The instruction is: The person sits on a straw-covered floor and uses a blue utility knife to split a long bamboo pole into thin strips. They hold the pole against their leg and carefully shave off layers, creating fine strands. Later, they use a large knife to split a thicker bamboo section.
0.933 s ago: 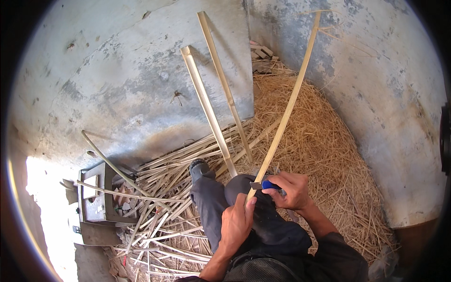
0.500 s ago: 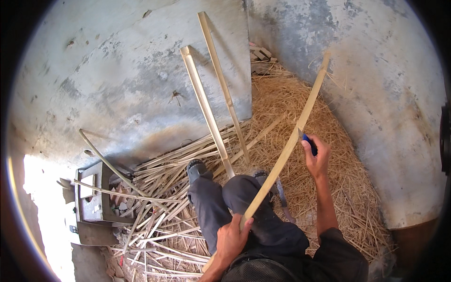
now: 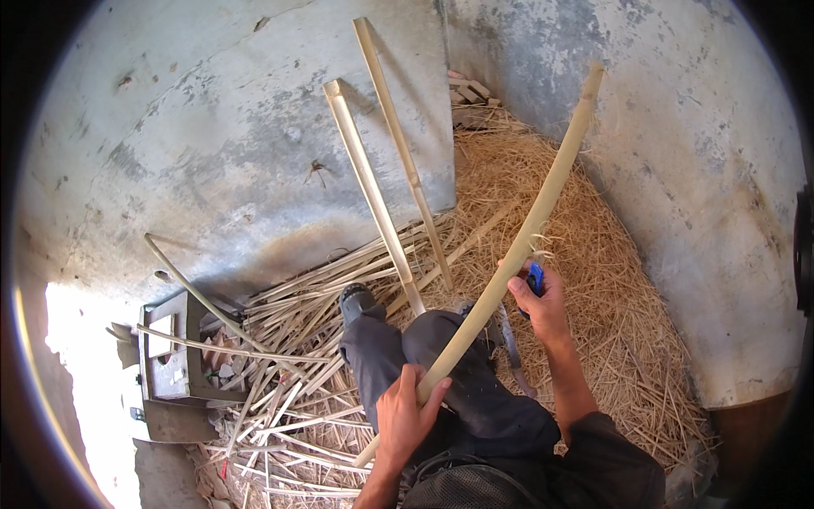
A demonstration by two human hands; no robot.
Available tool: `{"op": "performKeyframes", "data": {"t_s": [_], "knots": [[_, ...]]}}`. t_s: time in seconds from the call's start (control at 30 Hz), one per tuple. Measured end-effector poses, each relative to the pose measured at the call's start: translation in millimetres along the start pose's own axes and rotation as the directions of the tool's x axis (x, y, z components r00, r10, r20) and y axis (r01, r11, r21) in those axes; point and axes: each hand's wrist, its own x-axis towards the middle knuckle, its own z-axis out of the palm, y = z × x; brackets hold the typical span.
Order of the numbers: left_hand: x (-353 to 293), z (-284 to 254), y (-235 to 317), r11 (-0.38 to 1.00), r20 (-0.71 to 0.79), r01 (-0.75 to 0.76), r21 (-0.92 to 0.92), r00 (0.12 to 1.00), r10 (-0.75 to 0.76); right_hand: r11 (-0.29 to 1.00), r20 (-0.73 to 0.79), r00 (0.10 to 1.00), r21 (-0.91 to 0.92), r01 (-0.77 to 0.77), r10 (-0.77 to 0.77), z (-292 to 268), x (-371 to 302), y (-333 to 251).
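A long split bamboo strip (image 3: pixel 485 307) slants from my lap up toward the right wall, its rounded greenish-yellow side facing me. My left hand (image 3: pixel 407 411) is closed around its lower part, with the tail end passing below the wrist. Midway along the strip, my right hand (image 3: pixel 543 301) grips a blue-handled knife (image 3: pixel 533 280) beside the strip's right edge. The blade is mostly hidden behind the strip. A few pale curled shavings (image 3: pixel 541 248) cling to the edge just above the knife.
Two bamboo strips, one wide (image 3: pixel 370 191) and one narrow (image 3: pixel 398 140), lean on the left wall (image 3: pixel 212 127). A heap of shavings (image 3: pixel 619 314) spreads to my right. Cut strips (image 3: pixel 297 310) lie left, near a metal box (image 3: pixel 170 356). A long metal blade (image 3: pixel 510 343) lies by my foot.
The bamboo strip has rolled from its flat pale side to its rounded side. My right hand with the knife has moved down and left along it, and my left hand has shifted slightly left.
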Motion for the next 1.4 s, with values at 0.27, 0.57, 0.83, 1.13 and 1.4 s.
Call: {"op": "performKeyframes", "data": {"t_s": [0.27, 0.57, 0.83, 1.13, 1.4], "knots": [[34, 12, 27, 0.995, -0.093, -0.057, -0.079, 0.994, 0.049, 0.998, -0.088, 0.994, -0.027, 0.064, -0.066, 29, -8, -19], [42, -1, 45, 0.886, 0.187, 0.146, -0.44, 0.98, -0.069, 0.77, 0.197, 0.918, -0.5, 0.396, -0.344, 17, -30, -28], [43, 3, 48, 0.895, 0.203, 0.141, -0.424, 0.978, -0.058, 0.515, 0.378, 0.804, -0.624, 0.588, -0.46, 21, -34, -23], [44, 6, 51, 0.938, 0.162, 0.052, -0.342, 0.987, 0.004, 0.413, 0.412, 0.753, -0.651, 0.637, -0.513, 24, -29, -27], [38, 8, 42, 0.956, 0.145, 0.041, -0.29, 0.989, 0.002, 0.36, 0.426, 0.732, -0.668, 0.651, -0.533, 26, -26, -26]]}}
